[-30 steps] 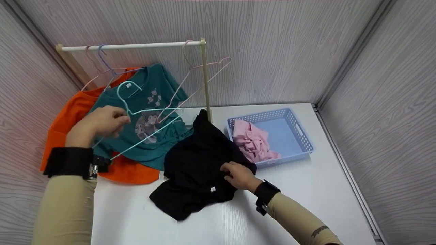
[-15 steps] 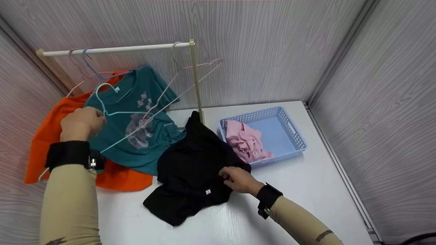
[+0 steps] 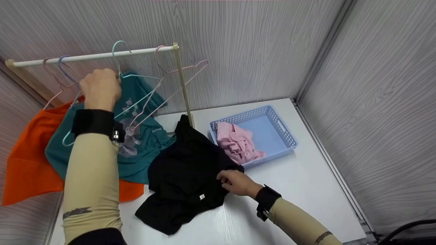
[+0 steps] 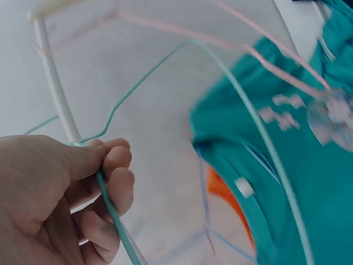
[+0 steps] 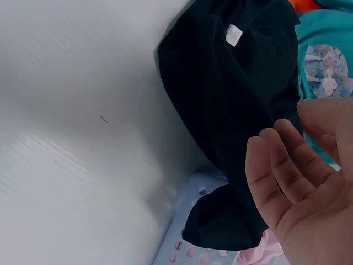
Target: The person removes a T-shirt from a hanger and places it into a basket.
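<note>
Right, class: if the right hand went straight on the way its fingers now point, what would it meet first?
Most likely the black garment: it lies just ahead of the right hand, though whether the fingers already touch it is unclear.

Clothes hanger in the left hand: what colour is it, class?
The clothes hanger is mint green, shown best in the left wrist view.

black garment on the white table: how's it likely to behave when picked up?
The black garment will probably hang floppy, since it lies in soft, rumpled folds. It seems unlikely to roll or tip, being spread low on the white table. Dragged toward the blue basket, it would likely bunch up against the side.
</note>
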Demonstrator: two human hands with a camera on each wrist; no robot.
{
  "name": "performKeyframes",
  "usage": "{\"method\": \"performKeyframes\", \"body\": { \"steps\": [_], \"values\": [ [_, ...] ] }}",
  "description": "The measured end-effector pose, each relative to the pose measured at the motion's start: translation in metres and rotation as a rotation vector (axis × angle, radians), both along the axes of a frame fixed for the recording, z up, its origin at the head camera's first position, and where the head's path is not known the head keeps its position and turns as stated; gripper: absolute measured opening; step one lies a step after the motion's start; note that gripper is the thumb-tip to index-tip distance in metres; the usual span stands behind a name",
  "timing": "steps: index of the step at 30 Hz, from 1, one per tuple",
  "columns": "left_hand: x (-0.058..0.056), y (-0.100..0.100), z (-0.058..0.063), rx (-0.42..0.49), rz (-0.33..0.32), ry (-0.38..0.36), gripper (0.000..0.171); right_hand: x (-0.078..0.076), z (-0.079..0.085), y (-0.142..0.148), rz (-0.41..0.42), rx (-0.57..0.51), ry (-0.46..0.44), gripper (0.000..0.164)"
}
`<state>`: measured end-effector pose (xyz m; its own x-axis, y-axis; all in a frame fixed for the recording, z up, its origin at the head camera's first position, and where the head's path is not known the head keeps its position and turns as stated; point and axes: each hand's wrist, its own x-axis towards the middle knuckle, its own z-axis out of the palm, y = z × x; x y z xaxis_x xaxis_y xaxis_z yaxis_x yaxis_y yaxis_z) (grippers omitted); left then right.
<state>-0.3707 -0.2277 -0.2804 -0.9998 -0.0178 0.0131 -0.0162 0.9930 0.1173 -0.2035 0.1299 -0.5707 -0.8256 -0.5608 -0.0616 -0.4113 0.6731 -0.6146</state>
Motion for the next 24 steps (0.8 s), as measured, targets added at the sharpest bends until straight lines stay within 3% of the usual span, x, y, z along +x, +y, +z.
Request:
{"method": "performKeyframes", "body": {
  "steps": [5, 12, 18, 24],
  "values": [
    [-0.006, 0.016, -0.007, 0.022, -0.003, 0.021, 0.041, 0.002, -0.004, -0.004, 0.008, 0.001, -0.024, 0.024],
    [-0.007, 0.021, -0.023, 0.034, -0.008, 0.02, 0.043, 0.001, -0.008, -0.008, 0.013, -0.007, -0.042, 0.023],
    [0.004, 0.016, -0.035, 0.064, -0.038, 0.025, 0.03, 0.002, -0.011, -0.013, 0.033, -0.001, -0.012, 0.024],
    [0.022, -0.001, -0.042, 0.116, -0.074, 0.0, 0.03, 0.003, -0.011, -0.033, -0.05, 0.107, 0.068, 0.029]
  ]
}}
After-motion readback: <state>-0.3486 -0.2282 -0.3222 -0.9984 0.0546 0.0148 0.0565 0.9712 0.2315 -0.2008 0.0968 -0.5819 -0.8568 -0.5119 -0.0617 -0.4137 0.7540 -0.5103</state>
